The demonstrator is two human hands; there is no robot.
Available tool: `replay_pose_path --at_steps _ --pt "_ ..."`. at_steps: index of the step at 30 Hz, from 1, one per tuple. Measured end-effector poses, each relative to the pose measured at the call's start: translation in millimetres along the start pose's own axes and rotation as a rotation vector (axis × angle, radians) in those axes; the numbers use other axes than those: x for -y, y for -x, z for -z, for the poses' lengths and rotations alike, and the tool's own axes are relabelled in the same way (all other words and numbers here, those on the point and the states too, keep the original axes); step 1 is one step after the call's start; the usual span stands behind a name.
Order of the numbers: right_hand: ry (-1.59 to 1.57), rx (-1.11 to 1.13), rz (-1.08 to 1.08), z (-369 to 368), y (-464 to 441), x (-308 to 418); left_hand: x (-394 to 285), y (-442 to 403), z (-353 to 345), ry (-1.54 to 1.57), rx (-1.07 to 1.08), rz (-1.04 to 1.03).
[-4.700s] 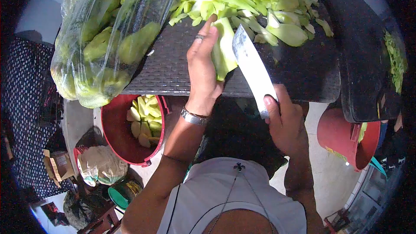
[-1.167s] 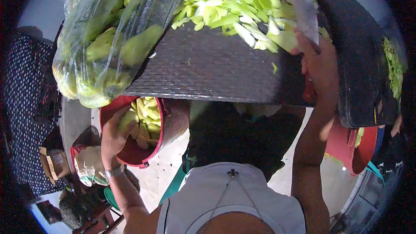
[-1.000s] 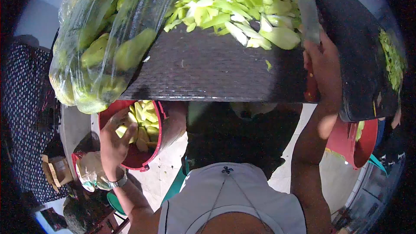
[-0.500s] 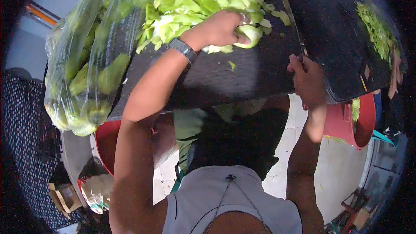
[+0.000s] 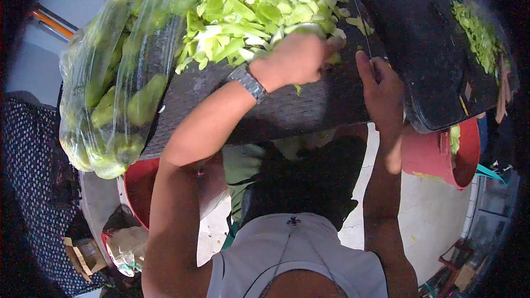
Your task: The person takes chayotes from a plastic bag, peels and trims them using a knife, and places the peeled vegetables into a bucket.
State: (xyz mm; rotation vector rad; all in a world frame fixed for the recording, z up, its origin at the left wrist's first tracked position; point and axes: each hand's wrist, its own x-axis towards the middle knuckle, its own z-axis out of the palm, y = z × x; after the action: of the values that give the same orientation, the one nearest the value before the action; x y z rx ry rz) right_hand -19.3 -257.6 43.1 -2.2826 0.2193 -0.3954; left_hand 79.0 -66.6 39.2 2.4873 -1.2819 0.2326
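Note:
My left hand (image 5: 298,59), blurred and wearing a watch, curls over a pale green peeled fruit (image 5: 307,28). Part of the fruit shows beyond the knuckles; the fingertips are hard to make out. In my right hand (image 5: 382,85) is a long knife (image 5: 359,8), its thin blade seen nearly edge-on and pointing away from me. A big heap of pale green and white slices (image 5: 248,14) lies just beyond my left hand on the dark board (image 5: 221,107). A few loose slices (image 5: 360,24) rest near the blade.
A clear plastic bag of whole green fruit (image 5: 113,94) covers the board's left end. More green shreds (image 5: 477,36) lie on the black surface (image 5: 436,66) at right, near another person's hand (image 5: 503,88). Red tubs (image 5: 466,152) stand below on both sides.
My left hand has turned and shifted down and right, toward the knife. My right hand has moved slightly left; the blade has swung left and shows narrower.

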Motion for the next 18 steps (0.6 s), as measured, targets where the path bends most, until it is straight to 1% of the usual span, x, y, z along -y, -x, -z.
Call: replay_pose_path --at_steps 2,3,5,6,8,9,11,12,14,15,18 --pt "0.008 0.025 -0.031 6.2 -0.4 6.4 15.4 -5.8 -4.9 0.232 -0.312 -0.06" --pt "-0.022 0.023 0.064 6.7 0.1 5.3 18.2 -6.2 2.2 0.35 -0.376 0.026" --pt "-0.081 0.032 0.248 6.5 5.6 0.2 4.9 8.3 30.0 0.961 -0.081 0.353" --pt "-0.009 0.106 0.304 9.4 8.8 4.4 -1.2 17.0 37.8 1.262 0.081 0.521" --pt "0.135 0.253 0.418 14.9 13.1 18.3 2.1 38.8 10.8 1.467 -0.12 0.546" --pt "0.147 0.276 0.456 11.9 14.8 21.1 4.6 39.7 7.5 1.342 -0.074 0.446" --pt "0.172 0.324 0.533 6.1 17.8 25.7 10.5 48.5 5.6 1.188 -0.005 0.273" --pt "0.133 0.359 0.527 5.4 18.3 28.6 11.4 52.2 7.5 1.114 0.017 0.186" --pt "0.055 0.43 0.514 5.8 18.6 35.9 7.6 61.2 10.9 1.024 0.083 0.222" --pt "0.066 0.431 0.53 4.5 19.1 38.1 3.7 63.3 23.4 0.846 0.128 0.134" --pt "0.094 0.447 0.555 2.2 21.0 42.0 3.5 65.0 30.8 0.876 0.214 0.026"
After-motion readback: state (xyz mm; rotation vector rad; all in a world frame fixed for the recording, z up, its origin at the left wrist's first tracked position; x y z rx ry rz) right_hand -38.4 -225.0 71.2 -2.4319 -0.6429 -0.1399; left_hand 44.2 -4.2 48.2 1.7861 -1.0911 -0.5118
